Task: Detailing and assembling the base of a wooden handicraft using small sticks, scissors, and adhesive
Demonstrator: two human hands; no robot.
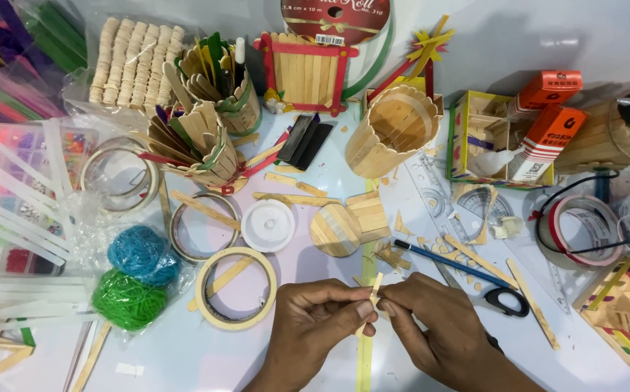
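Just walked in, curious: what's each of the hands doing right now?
Left hand: closed, pinching a thin pale wooden craft stick.
Right hand: closed, pinching the same stick from the other side.

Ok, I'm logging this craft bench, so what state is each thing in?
Left hand: pinching a stick.
Right hand: pinching the same stick.
Stick: held above the table, tilted.
Cup: lying on its side, empty.
Holder: upright, full of sticks.
Scissors: lying closed.
Tape ring: lying flat.

A tape ring (236, 288) lies left of both hands; scissors (505, 299) right.
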